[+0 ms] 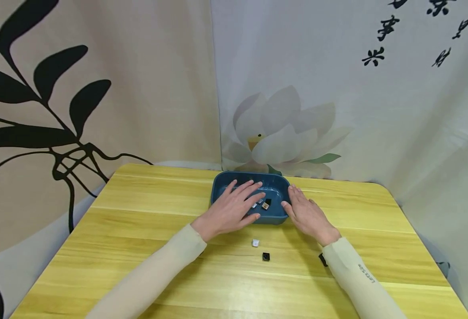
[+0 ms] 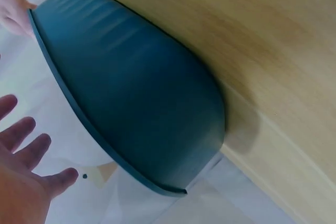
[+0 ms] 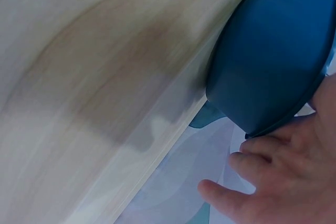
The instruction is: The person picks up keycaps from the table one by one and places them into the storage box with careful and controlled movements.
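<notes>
A dark blue rectangular plastic bin [image 1: 275, 219] stands near the table's far edge. My left hand [image 1: 234, 206] is over its left half, palm down with fingers spread, partly hiding the inside. In the left wrist view the spread fingers [image 2: 32, 150] show beyond the bin's rim, gripping nothing. Along the right rim lies my right hand [image 1: 307, 215], fingers extended and thumb by the front right corner. The right wrist view shows its fingers [image 3: 252, 166] right at the rim. Inside the bin are several small square pieces, one with a tan face [image 1: 265, 206].
On the wooden table [image 1: 158, 195], in front of the bin, lie a small white square piece [image 1: 255, 243] and a small black one [image 1: 266, 256]. A printed curtain [image 1: 170, 88] hangs just behind the table. A black strap [image 1: 323, 260] shows at the right wrist.
</notes>
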A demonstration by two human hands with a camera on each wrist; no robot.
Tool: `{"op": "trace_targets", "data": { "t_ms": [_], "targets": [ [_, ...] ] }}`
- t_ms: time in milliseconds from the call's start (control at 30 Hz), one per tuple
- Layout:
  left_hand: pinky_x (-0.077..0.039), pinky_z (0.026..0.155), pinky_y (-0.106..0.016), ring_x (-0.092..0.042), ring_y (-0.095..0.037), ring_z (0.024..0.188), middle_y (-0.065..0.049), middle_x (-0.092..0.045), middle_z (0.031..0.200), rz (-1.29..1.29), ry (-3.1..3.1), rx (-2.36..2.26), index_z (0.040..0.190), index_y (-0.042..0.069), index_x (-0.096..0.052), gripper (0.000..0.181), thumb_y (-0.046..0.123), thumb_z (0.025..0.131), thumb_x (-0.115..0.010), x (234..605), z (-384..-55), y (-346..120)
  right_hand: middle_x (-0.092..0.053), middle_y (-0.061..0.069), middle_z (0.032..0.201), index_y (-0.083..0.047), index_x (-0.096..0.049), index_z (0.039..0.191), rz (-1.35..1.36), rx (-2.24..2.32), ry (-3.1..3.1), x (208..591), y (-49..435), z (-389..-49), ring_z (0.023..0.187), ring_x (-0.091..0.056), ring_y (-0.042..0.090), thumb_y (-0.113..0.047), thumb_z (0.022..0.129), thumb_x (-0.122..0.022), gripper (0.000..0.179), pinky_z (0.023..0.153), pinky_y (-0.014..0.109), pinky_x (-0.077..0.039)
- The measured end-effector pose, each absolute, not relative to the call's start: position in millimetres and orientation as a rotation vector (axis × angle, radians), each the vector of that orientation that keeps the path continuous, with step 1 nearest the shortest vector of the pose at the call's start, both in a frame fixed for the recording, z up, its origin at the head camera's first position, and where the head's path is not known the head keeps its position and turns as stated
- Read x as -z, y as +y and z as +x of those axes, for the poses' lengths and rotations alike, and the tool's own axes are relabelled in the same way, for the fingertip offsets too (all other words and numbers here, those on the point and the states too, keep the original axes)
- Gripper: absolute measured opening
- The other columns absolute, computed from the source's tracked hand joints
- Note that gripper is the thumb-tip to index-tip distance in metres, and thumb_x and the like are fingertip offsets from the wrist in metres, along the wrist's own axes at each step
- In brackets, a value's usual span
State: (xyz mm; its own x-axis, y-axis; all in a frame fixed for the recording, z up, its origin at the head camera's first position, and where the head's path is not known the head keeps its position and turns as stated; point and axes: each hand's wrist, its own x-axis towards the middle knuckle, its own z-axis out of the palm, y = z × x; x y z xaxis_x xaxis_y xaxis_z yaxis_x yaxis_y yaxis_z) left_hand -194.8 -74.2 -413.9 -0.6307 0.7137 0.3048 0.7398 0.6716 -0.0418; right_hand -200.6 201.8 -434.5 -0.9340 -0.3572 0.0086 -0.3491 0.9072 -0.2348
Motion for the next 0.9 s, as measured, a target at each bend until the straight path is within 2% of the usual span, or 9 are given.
{"op": "trace_targets", "data": {
  "t_ms": [200,433,767,900],
  "targets": [
    [-0.027,0.12,-0.061,-0.03,-0.028,0.154,-0.007,-0.031,0.169,-1.237,-2.525,0.1,0.159,0.018,-0.042,0.064,0.049,0.105,-0.055,417,-183,-80,-0.023,0.026,0.167,0.011,-0.024,0.159,-0.58,0.374,3.044,436,202,-201,0.153,-0.025,0.043,-0.039,0.114,-0.035,0.068,0.114,0.066,-0.031],
    [-0.031,0.118,-0.059,-0.033,-0.027,0.153,-0.01,-0.032,0.168,-1.352,-2.359,0.071,0.158,0.014,-0.044,0.069,0.046,0.101,-0.064,426,-173,-87,-0.022,0.026,0.167,0.01,-0.024,0.159,-0.58,0.378,3.036,435,202,-201,0.154,-0.024,0.042,-0.04,0.114,-0.034,0.069,0.115,0.066,-0.031],
    [-0.028,0.121,-0.054,-0.024,-0.025,0.156,-0.01,-0.027,0.169,-1.542,-2.244,0.065,0.158,0.012,-0.044,0.065,0.045,0.104,-0.059,434,-160,-86,-0.023,0.025,0.167,0.01,-0.024,0.159,-0.556,0.384,3.041,433,201,-200,0.154,-0.024,0.042,-0.039,0.114,-0.035,0.068,0.115,0.066,-0.031],
    [-0.031,0.121,-0.051,-0.025,-0.024,0.156,-0.009,-0.03,0.169,-1.591,-2.235,0.034,0.157,0.013,-0.044,0.064,0.046,0.104,-0.058,438,-155,-84,-0.023,0.026,0.167,0.011,-0.025,0.159,-0.558,0.378,3.046,434,200,-201,0.153,-0.025,0.043,-0.038,0.113,-0.037,0.067,0.114,0.067,-0.031]
  ]
}}
